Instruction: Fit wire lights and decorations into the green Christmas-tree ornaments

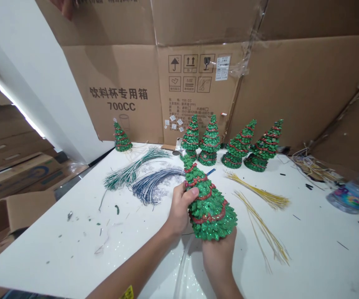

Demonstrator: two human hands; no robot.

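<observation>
A green glittery tree (212,205) with red garlands is held over the white table, tilted so that its tip points away and its wide base faces me. My left hand (182,205) is closed around its left side, the thumb lying across a garland near the upper part. Under the base is my right hand (221,249), its fingers hidden by the tree. A thin blue piece (211,172) shows just behind the tree's upper part. Bundles of blue wires (150,187) and green wires (126,172) lie left of it, yellow wires (265,193) to the right.
Several similar trees (210,141) stand at the back, with a smaller tree (121,137) at the back left. Cardboard (120,74) walls the far side. A plastic container (354,193) sits at the right edge. Scraps dot the table (82,245). Another person's hand (65,7) shows at top left.
</observation>
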